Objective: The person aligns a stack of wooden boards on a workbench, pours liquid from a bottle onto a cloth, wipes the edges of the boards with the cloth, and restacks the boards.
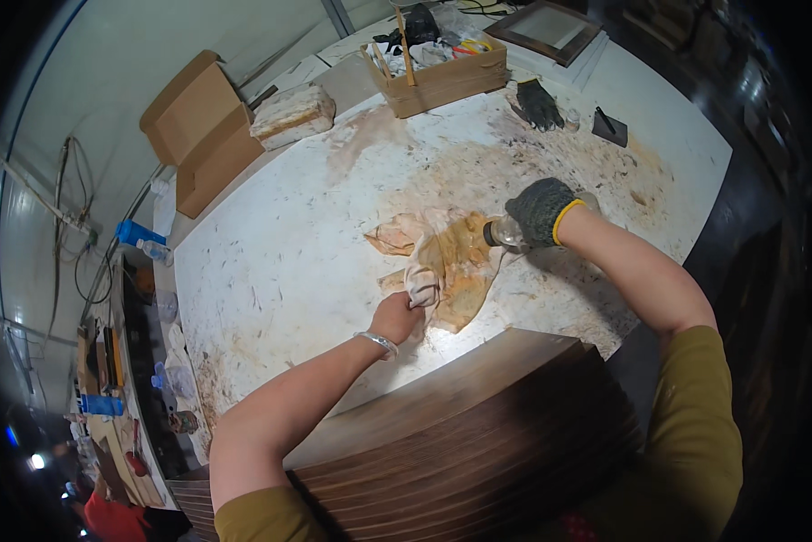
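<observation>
Cloth [456,271] is lying rumpled near the middle of the white desk [289,262], its pale folds showing wide yellow-brown stains. Your bare left hand [397,316] is gripping a bunched fold at its near left side, the fingers clenching the fabric, and a silvery bracelet [379,342] is circling that wrist. Your right hand [540,212], wearing a dark grey glove with a yellow cuff, is grasping a clear bottle [509,232], the fingers wrapping around its body. You are holding the bottle on its side, and its dark end is pointing left at the cloth's right part; whether the two are touching, you cannot tell from this view. Brown stains and specks are spreading over the desk, most thickly beyond the cloth and to its right. Nearer your body, a stack of dark brown boards [478,425] is standing between your arms. Along the far side, a carton [451,88] is holding a jumble of things, with a framed panel [543,32] lying to its right. A spare dark glove [539,106] is resting in front of the carton's right end, near a small dark pad [609,132]. To the carton's left, a pale block [293,113] is sitting beside an open box [209,149]. At the left edge, a small clear bottle with a blue part is lying on its side.
</observation>
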Demonstrator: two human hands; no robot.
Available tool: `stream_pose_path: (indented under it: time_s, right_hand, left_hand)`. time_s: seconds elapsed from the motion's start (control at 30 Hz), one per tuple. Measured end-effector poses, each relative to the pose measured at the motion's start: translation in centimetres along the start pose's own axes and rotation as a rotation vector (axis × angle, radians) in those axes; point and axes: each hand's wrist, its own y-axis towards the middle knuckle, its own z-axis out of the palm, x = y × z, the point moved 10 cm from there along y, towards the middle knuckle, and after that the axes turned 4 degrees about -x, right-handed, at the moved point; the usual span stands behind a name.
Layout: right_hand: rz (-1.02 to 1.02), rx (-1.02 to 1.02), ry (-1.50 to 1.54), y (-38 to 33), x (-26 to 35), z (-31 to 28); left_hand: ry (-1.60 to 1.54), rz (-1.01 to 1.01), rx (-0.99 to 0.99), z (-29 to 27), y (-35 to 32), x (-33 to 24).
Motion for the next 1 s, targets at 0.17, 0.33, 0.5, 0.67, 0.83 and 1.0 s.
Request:
stream_pose_path:
  time_s: [0.17,0.33,0.5,0.67,0.83,1.0]
  right_hand:
    - [-0.06,0.151,0.142,-1.3,-2.1,3.0]
    - [-0.141,-0.005,0.58,-1.7,-1.0,4.7]
    - [-0.08,-0.398,0.962,-4.2,-5.3,4.3]
    - [0.286,-0.814,1.237,-4.2,-18.6,6.2]
    - [0.671,-1.284,0.887,-8.7,-29.2,9.6]
    - [0.779,-1.274,1.331,-9.6,-32.8,15.9]
  left_hand:
    - [-0.065,-0.082,-0.034,-3.1,2.4,1.7]
    - [-0.431,0.249,-0.142,-2.2,2.3,0.0]
    - [0.188,-0.012,0.181,1.0,0.9,0.9]
    - [-0.201,0.058,-0.219,-4.8,1.2,4.2]
    - [-0.631,-0.305,0.007,-6.3,1.4,4.0]
    - [-0.936,-0.27,-0.01,-8.7,0.5,-0.6]
